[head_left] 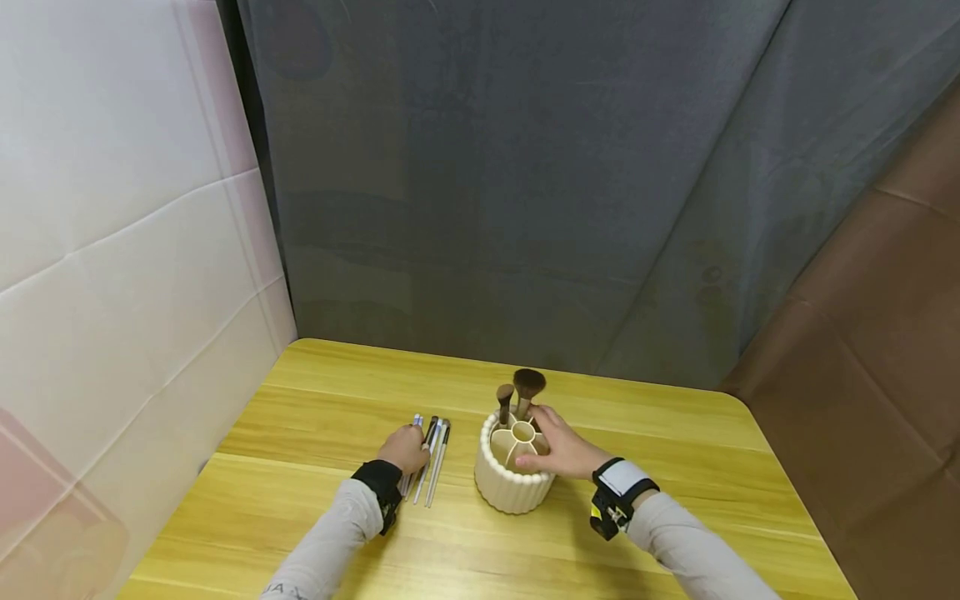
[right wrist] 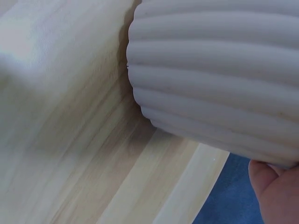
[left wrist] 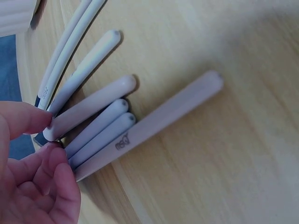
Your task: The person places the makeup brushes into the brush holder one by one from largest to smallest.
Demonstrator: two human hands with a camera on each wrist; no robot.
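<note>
Down at the lower middle of the head view, the right hand (head_left: pixel 558 450) wraps around the ribbed holder (head_left: pixel 513 483), probably steadying it on the desk (head_left: pixel 675 467), while the left hand (head_left: pixel 405 448) pinches one white handle (left wrist: pixel 91 107) from the loose brushes (head_left: pixel 431 458) lying just left of it.

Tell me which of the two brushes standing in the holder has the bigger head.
The farther brush, with the wide, round dark-brown head. The brush beside it, to its left in the ribbed cream holder, has a much narrower tip.
</note>
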